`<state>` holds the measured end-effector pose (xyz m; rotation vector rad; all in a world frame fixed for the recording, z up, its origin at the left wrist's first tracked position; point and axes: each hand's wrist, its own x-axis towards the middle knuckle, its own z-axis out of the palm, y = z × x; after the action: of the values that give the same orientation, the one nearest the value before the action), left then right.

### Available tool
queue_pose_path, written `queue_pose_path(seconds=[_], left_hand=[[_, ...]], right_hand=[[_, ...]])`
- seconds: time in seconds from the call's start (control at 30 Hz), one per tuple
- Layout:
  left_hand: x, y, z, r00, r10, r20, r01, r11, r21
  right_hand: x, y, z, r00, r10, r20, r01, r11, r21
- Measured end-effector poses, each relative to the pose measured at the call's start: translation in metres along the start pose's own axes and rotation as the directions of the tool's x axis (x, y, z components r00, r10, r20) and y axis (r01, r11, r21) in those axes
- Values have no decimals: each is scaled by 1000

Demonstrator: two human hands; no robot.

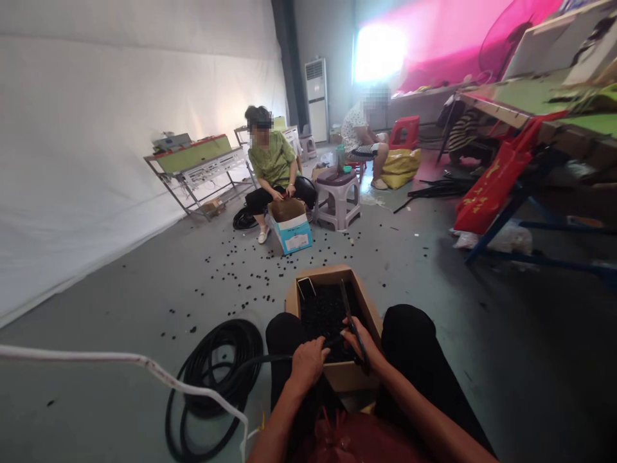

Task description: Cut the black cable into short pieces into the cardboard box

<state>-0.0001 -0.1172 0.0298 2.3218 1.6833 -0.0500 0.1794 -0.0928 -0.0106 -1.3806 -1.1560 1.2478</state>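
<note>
My left hand is closed around a flat black rubber hose, which runs back to a coil on the floor. In my right hand is a pair of scissors, its blades pointing up and away from me. The hose's front end lies between my two hands, partly hidden by the fingers. Both hands are over an open cardboard box between my knees. Small black pieces fill its bottom, and a phone leans in its far left corner.
The black coil lies left of my leg, with a white cable crossing before it. Small black bits dot the floor ahead. A person sits behind a blue-white box, beside a stool. A table with a red bag stands right.
</note>
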Motion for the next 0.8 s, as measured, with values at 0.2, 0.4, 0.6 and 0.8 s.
queue_pose_path(seconds=[0.2,0.4,0.6,0.8], left_hand=[[12,4,-5,964,82,253,-1,952,-305],[20,-2,7,951,118,286,82,795,-601],[26,0,8,962,127,241,46,796,-603],[33,2,18,950,176,259,16,800,-600]], right_hand=[[-2,8,-2,999,-8,-35,5,998,-58],[0,16,2,999,4,-36,-6,997,-79],[-1,23,0,997,64,-45,-65,998,-18],[-3,27,3,999,53,10,-53,998,-15]])
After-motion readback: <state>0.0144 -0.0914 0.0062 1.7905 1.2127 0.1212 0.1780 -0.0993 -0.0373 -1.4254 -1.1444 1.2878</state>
